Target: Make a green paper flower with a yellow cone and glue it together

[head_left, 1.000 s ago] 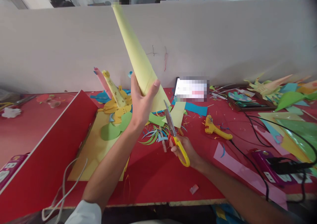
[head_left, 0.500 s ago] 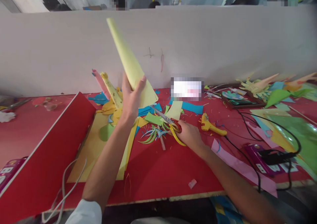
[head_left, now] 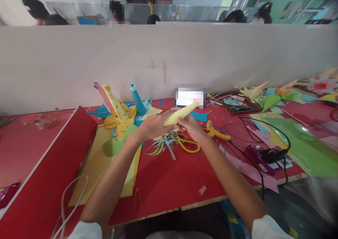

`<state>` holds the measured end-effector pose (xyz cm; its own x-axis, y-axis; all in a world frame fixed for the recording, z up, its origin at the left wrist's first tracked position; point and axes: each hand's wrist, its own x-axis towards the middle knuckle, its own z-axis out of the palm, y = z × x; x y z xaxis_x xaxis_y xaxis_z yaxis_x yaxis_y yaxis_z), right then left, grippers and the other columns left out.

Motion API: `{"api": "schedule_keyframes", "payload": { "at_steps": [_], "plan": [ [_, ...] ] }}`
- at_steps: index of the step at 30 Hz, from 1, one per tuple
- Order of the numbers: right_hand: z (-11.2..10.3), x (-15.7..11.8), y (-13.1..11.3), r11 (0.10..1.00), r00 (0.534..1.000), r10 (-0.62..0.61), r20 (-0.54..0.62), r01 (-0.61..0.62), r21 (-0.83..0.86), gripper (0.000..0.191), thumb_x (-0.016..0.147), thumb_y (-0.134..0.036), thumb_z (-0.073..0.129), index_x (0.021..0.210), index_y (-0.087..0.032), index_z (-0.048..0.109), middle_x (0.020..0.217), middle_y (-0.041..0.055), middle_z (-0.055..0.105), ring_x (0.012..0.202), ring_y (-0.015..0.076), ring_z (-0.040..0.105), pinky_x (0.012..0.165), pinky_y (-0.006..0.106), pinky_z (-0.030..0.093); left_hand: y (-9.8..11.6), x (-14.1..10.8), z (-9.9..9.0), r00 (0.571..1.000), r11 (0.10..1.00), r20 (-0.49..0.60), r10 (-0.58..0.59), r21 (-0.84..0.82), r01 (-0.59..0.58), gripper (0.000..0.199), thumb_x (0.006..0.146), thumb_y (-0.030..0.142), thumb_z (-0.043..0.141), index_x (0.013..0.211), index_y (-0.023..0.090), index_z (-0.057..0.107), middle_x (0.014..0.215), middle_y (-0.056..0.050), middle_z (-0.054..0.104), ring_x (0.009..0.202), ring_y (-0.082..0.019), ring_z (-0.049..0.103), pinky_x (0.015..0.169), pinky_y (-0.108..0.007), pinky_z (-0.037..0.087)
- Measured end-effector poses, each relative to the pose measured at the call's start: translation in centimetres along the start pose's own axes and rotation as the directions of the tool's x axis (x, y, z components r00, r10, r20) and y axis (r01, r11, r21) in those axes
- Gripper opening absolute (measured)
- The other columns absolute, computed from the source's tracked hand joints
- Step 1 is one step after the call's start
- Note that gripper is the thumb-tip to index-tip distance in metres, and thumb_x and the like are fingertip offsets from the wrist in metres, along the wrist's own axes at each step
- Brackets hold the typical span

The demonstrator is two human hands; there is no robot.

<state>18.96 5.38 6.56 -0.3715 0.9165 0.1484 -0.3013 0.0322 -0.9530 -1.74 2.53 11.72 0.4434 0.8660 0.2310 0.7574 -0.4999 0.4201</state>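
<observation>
A pale yellow paper cone lies slantwise between my hands above the table, its narrow end up and to the right. My left hand is wrapped around its wide end. My right hand closes on the cone from below and the right, fingers partly hidden. Under my right hand, scissors with yellow and red handles lie on the red table. Thin blue and green paper strips and a clear glue stick are scattered beside them.
Pink, yellow and blue paper cones stand at the back left. A yellow glue gun lies to the right, its black cord running to a purple power strip. A red board borders the left, and a white partition the back.
The scissors have left my right hand and lie on the table. My right hand has joined the left on the cone, which has come down and tipped over to the right.
</observation>
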Motion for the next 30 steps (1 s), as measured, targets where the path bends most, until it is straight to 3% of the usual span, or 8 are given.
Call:
{"api": "schedule_keyframes", "payload": {
  "at_steps": [3,5,8,10,15,20,24,30],
  "plan": [
    [1.1,0.4,2.3,0.972,0.993,0.028,-0.117,0.000,0.236,0.058,0.064,-0.053,0.101,0.104,-0.021,0.073,0.070,-0.0069,0.063,0.051,0.0066,0.047,0.042,0.019,0.035,-0.2,0.1,0.6,0.999,0.995,-0.021,0.042,-0.093,-0.044,0.048,0.102,0.062,0.057,0.135,0.029,0.069,0.106,-0.008,0.077,0.094,-0.026,0.072,0.077,-0.032,0.047],
    [0.9,0.2,3.6,0.930,0.975,0.040,-0.217,0.043,0.365,0.052,0.064,-0.047,0.102,0.098,-0.022,0.071,0.074,-0.0065,0.068,0.055,0.0072,0.053,0.045,0.018,0.041,-0.6,0.5,0.7,0.982,0.983,-0.191,-0.006,-0.182,-0.029,0.045,0.109,0.061,0.043,0.106,0.025,0.070,0.097,-0.007,0.073,0.090,-0.023,0.068,0.077,-0.032,0.045],
    [0.0,-0.3,4.4,0.855,0.951,0.119,-0.285,0.048,0.517,0.038,0.074,-0.039,0.097,0.088,-0.024,0.065,0.077,-0.0060,0.072,0.061,0.0096,0.062,0.052,0.020,0.050,-1.6,1.3,1.2,0.826,0.946,-0.510,-0.242,-0.313,0.084,0.054,0.112,0.061,0.033,0.076,0.023,0.050,0.072,-0.002,0.055,0.068,-0.018,0.052,0.069,-0.033,0.037],
    [-0.6,-0.4,4.5,0.803,0.945,0.168,-0.279,0.032,0.595,0.032,0.083,-0.038,0.091,0.085,-0.024,0.062,0.076,-0.0059,0.073,0.066,0.0111,0.068,0.056,0.021,0.054,-2.4,1.7,1.9,0.766,0.913,-0.541,-0.346,-0.383,0.142,0.055,0.111,0.060,0.035,0.070,0.024,0.041,0.064,0.001,0.043,0.060,-0.015,0.041,0.064,-0.033,0.030],
    [-1.2,-0.3,4.5,0.756,0.953,0.190,-0.237,0.012,0.654,0.026,0.091,-0.041,0.084,0.088,-0.025,0.064,0.077,-0.0054,0.075,0.071,0.0127,0.075,0.062,0.023,0.060,-3.2,2.1,3.6,0.794,0.904,-0.488,-0.362,-0.392,0.171,0.054,0.108,0.055,0.049,0.066,0.023,0.040,0.060,0.003,0.040,0.059,-0.014,0.034,0.061,-0.032,0.024],
    [-1.2,0.0,4.9,0.769,0.943,0.209,-0.258,0.005,0.639,0.030,0.088,-0.040,0.090,0.085,-0.024,0.064,0.071,-0.0058,0.073,0.068,0.0130,0.076,0.058,0.021,0.061,-2.6,2.0,3.6,0.697,0.959,-0.661,-0.278,-0.226,0.168,0.046,0.107,0.042,0.053,0.067,0.023,0.042,0.062,0.001,0.042,0.068,-0.017,0.039,0.066,-0.033,0.026],
    [-1.2,-0.1,5.0,0.772,0.950,0.200,-0.239,-0.003,0.636,0.027,0.090,-0.039,0.088,0.089,-0.024,0.065,0.075,-0.0049,0.076,0.070,0.0126,0.078,0.059,0.019,0.062,-2.7,2.0,3.6,0.740,0.951,-0.604,-0.295,-0.264,0.164,0.043,0.106,0.039,0.053,0.068,0.022,0.043,0.062,0.002,0.042,0.061,-0.014,0.035,0.063,-0.032,0.025],
    [-1.1,-0.1,5.1,0.745,0.940,0.230,-0.252,-0.004,0.667,0.021,0.089,-0.031,0.088,0.091,-0.023,0.069,0.078,-0.0034,0.078,0.072,0.0130,0.078,0.063,0.020,0.065,-2.8,1.8,3.9,0.753,0.967,-0.613,-0.240,-0.220,0.129,0.020,0.093,0.013,0.054,0.091,0.021,0.073,0.086,-0.005,0.073,0.081,-0.019,0.059,0.075,-0.029,0.043]
  ]
}}
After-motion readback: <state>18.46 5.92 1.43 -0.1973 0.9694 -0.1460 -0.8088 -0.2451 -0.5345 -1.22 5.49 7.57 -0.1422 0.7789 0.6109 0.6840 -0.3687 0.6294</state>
